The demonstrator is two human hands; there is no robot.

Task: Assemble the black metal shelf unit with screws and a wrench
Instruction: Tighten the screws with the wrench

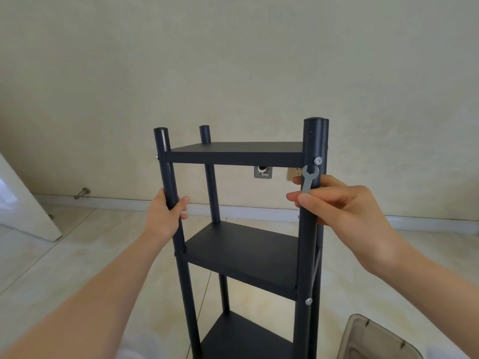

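Shelf unit (241, 151) upright on tiled floor (103, 255). Top-right screw (318, 160) looks next: wrench (308, 178) mouth sits just below it, not on. Seat it squarely before turning. Right hand (344, 203) pinches wrench shank. Left hand (166, 216) wraps front-left post (166, 164), steadying. Grey bin (375, 340) near base, right. White panel (23, 203) leans left.

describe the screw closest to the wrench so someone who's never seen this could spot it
Find the black shelf unit and follow its near right post up to the top shelf. The screw is the silver head there, just above the open end of the wrench; the other screw on this post sits far lower, by the second shelf.
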